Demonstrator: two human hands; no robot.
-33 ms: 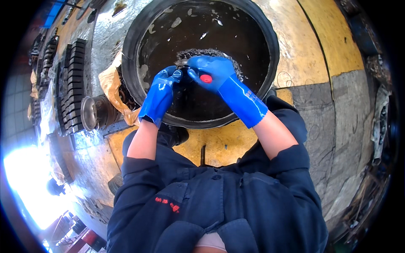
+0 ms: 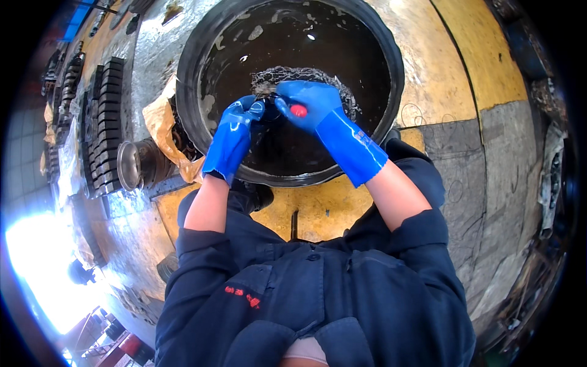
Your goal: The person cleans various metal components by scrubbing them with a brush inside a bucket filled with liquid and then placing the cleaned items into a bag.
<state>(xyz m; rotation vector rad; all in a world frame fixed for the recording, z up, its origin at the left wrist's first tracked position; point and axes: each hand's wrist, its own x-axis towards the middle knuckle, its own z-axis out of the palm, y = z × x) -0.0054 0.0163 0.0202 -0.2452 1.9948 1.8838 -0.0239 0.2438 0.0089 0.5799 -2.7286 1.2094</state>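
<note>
Both my hands wear blue rubber gloves and work over a big round black tub (image 2: 392,79) of dark liquid (image 2: 293,43). My right hand (image 2: 310,101) is closed round a tool with a red handle end (image 2: 298,111); its working end, toward the left hand, is mostly hidden. Close on its left, my left hand (image 2: 243,113) has its fingers bent round a small dark piece (image 2: 269,105), too dark to name. Just beyond the fingers, a silvery, mesh-like patch (image 2: 299,73) shows in the liquid; I cannot tell whether it is foam or a basket.
Left of the tub lie a torn tan sack (image 2: 160,119) with dark parts, a metal cylinder (image 2: 137,164) and rows of black ribbed blocks (image 2: 109,122). My knees flank the tub's near rim. The floor (image 2: 428,55) is worn yellow and grey plating. Scrap metal (image 2: 520,300) lines the right edge.
My right hand has shifted very slightly right, with the red-ended tool. The silvery patch and the glints on the liquid have changed shape. My left hand stays nearly where it was.
</note>
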